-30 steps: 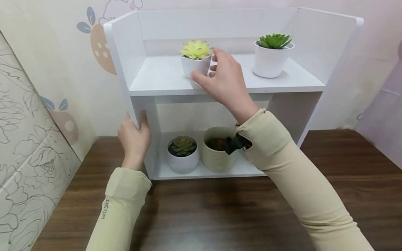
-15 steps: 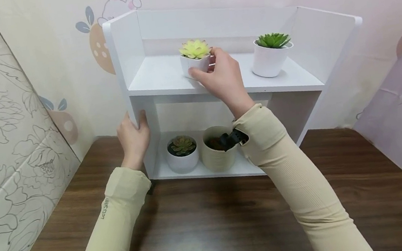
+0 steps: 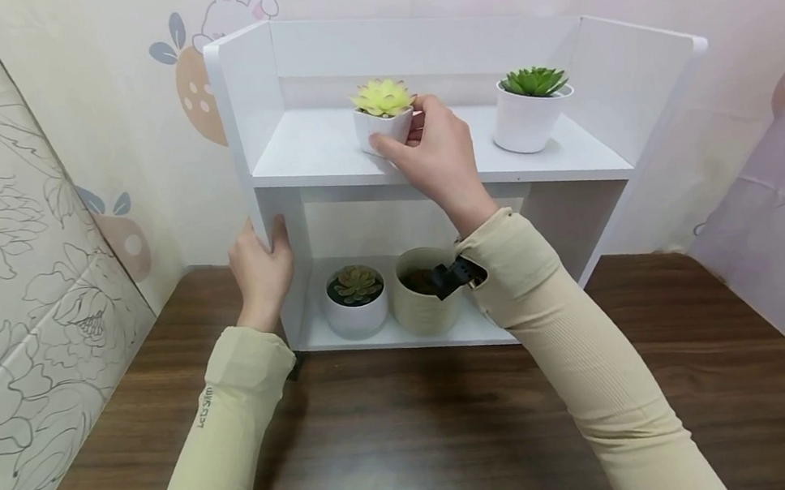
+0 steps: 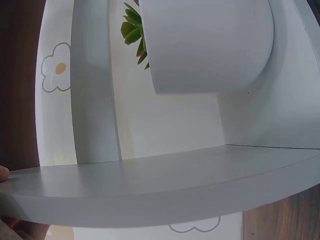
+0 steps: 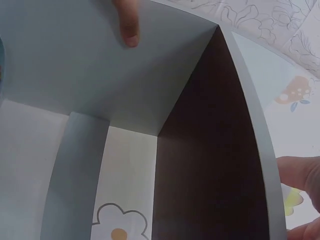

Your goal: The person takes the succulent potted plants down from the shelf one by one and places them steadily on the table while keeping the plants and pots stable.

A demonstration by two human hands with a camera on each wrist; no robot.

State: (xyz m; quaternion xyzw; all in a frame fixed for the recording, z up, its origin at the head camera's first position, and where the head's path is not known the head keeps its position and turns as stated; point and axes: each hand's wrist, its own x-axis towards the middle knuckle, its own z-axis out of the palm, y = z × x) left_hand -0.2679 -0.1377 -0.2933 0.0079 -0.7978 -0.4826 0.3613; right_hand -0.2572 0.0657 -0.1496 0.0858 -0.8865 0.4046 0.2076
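Head view takes in a dark wooden table (image 3: 402, 440) and, standing on it, a white two-level shelf unit (image 3: 426, 40). Its left side panel is gripped by the left hand (image 3: 263, 269), thumb on the inner face. Above, the right hand (image 3: 440, 149) has drawn its thumb and fingers inward compared with a second ago. Below, a cream pot (image 3: 425, 314), partly hidden by a wrist strap (image 3: 457, 275), sits just beside a round white pot (image 3: 359, 318); a green-leaved pot (image 3: 526, 118) stands toward the upper board's right. Smallest is the faceted pot (image 3: 375, 128) with its yellow succulent (image 3: 383, 97), left of centre on the upper board, pinched by the right hand; I judge reaching has become holding. Whether its base touches the board, I cannot tell.
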